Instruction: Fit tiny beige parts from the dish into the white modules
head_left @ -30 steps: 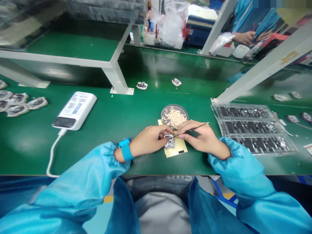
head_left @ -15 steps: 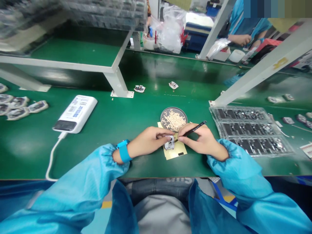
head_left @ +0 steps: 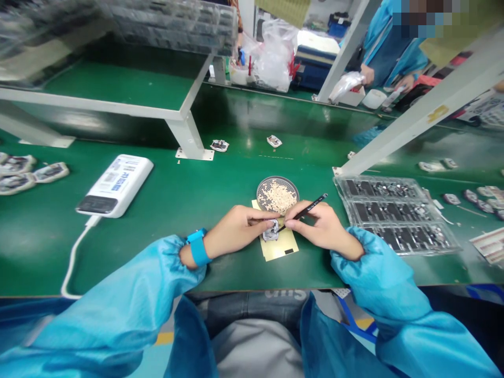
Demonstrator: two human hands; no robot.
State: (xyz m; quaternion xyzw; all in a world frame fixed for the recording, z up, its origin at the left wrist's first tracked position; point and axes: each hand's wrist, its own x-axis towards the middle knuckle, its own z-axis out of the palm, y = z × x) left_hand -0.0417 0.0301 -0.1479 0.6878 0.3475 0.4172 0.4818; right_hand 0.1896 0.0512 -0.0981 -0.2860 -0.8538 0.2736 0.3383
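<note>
My left hand (head_left: 236,228) pinches a small grey and white part (head_left: 271,230) that rests on a yellow card (head_left: 280,245) on the green bench. My right hand (head_left: 318,227) grips black tweezers (head_left: 305,210) like a pen, with the tip down at the top of that part. Just behind the card stands a round metal dish (head_left: 277,193) filled with tiny pale pieces. A blue band sits on my left wrist, and both arms wear blue sleeves.
A white power bank (head_left: 115,184) with a white cable lies at the left. Clear trays of dark parts (head_left: 394,212) lie at the right. Loose small parts (head_left: 24,173) are scattered left, right and behind. White frame legs (head_left: 188,131) stand behind. Another person in blue works at the far right.
The tweezers have swung up from nearly flat to steep, their tip now on the part. My hands stayed together on the card, and the view shifted slightly.
</note>
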